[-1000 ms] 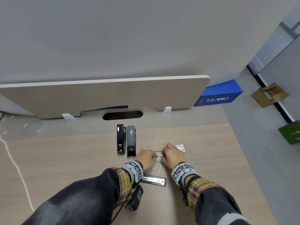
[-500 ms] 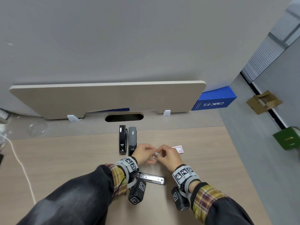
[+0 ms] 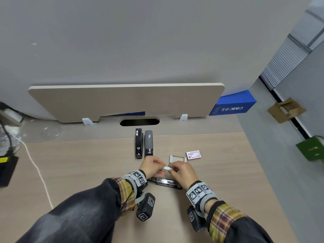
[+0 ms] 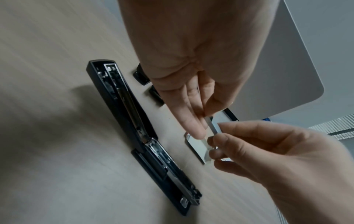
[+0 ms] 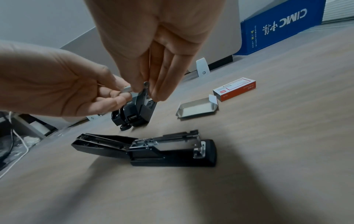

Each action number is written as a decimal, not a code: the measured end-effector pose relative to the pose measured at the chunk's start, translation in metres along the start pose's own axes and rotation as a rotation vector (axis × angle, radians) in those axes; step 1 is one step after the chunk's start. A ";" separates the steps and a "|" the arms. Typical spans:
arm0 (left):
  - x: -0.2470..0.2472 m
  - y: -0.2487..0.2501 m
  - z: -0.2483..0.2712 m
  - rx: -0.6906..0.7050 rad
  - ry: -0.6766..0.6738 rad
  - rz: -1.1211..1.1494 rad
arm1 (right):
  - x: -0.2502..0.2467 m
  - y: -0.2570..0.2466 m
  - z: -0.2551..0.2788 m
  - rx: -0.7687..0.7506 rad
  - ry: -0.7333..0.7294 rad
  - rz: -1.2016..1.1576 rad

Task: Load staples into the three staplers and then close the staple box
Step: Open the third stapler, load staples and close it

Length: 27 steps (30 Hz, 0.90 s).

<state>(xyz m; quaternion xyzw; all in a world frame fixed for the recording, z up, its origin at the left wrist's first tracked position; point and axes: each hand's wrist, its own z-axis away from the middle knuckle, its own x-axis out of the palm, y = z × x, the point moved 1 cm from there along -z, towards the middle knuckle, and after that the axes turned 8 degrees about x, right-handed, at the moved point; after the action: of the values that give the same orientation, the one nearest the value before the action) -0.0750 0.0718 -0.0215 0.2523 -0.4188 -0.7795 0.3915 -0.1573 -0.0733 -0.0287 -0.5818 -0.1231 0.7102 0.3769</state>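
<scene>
Both hands hold one short silver staple strip (image 3: 167, 167) between them, above the desk. My left hand (image 3: 162, 168) pinches its left end, with the strip (image 4: 211, 125) caught between thumb and fingers (image 4: 193, 128). My right hand (image 3: 172, 168) pinches the other end (image 5: 127, 89). Just below them, the open stapler (image 3: 164, 182) lies flat with its lid folded back and its metal channel (image 5: 172, 139) exposed. Two shut staplers, one black (image 3: 138, 143) and one grey (image 3: 148, 143), stand side by side further away. The staple box tray (image 3: 177, 158) lies pulled out beside its red-and-white sleeve (image 3: 193, 154).
A low beige partition (image 3: 126, 100) with a cable slot (image 3: 139, 122) closes off the back of the desk. A blue box (image 3: 233, 105) sits behind its right end. A white cable (image 3: 37, 172) runs down the left side. The desk's right edge (image 3: 273, 181) drops to the floor.
Both hands have come back from the staple tray toward me with a staple strip held between them. The tray, covered before, now shows.
</scene>
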 end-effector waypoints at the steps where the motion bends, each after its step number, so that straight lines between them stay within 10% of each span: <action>1: 0.000 -0.001 0.002 -0.003 0.003 -0.004 | 0.000 0.001 0.003 0.001 0.005 0.003; 13: 0.015 -0.001 0.017 -0.002 -0.135 0.030 | -0.006 0.006 0.027 -0.017 0.030 0.025; 27: 0.003 -0.018 0.016 -0.073 0.080 -0.112 | 0.003 0.042 0.034 0.128 0.025 0.248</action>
<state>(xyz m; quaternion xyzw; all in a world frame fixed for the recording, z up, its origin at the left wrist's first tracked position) -0.0956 0.0826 -0.0286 0.2920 -0.3595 -0.8042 0.3726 -0.2054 -0.0909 -0.0467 -0.5762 0.0001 0.7503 0.3241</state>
